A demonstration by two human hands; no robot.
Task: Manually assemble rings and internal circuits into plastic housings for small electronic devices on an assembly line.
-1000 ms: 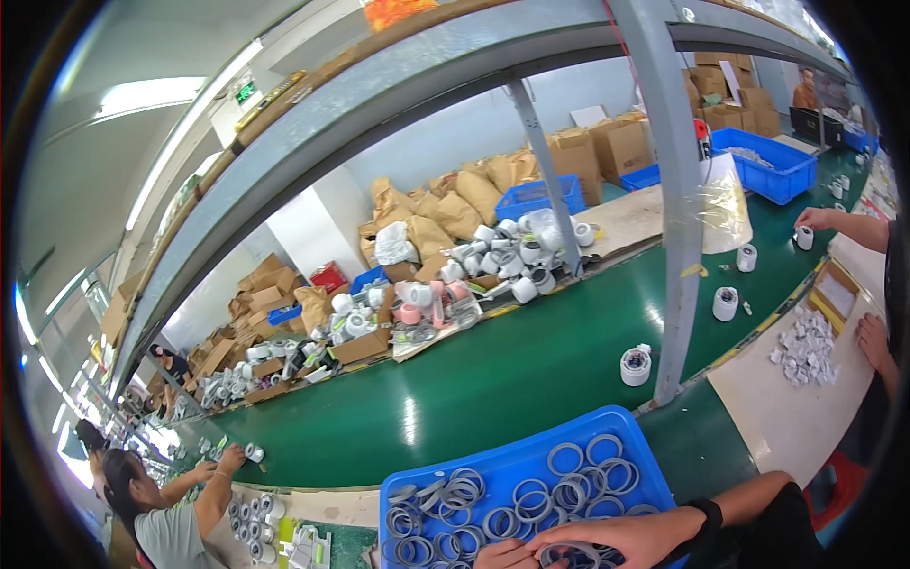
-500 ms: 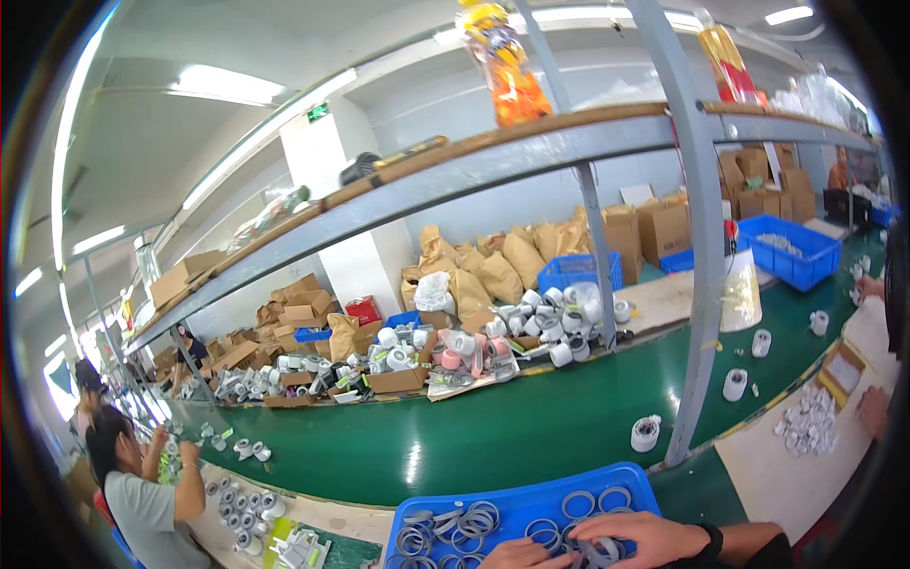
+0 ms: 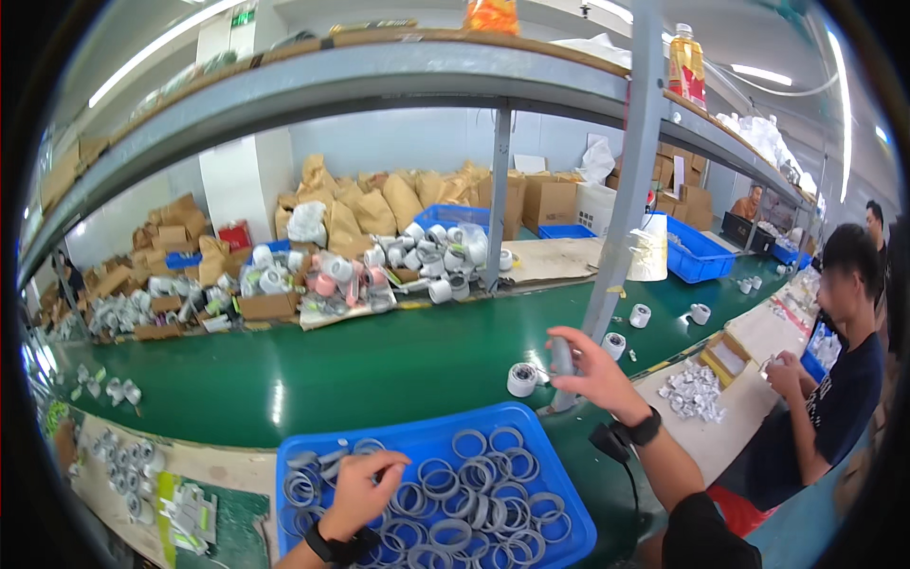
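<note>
My right hand (image 3: 607, 379) is raised above the green belt (image 3: 398, 356), thumb and fingers closed around a grey ring (image 3: 562, 357) seen edge-on. Just beyond that hand, a white round housing (image 3: 521, 380) sits on the belt. A blue tray (image 3: 431, 420) full of loose grey rings (image 3: 450, 534) lies in front of me. Over its left part hovers my left hand (image 3: 363, 491), fingers curled together. Whatever they may hold is hidden.
A grey shelf post (image 3: 626, 218) rises beside my right hand. More white housings (image 3: 641, 316) stand on the belt to the right. A co-worker (image 3: 825, 379) sits at the right by a pile of small white parts (image 3: 694, 394). White assemblies (image 3: 190, 512) lie at the left.
My view has swung right, bringing more of the tray into sight. Both hands were together among the rings; now they are apart, the right lifted toward the belt with a grey ring.
</note>
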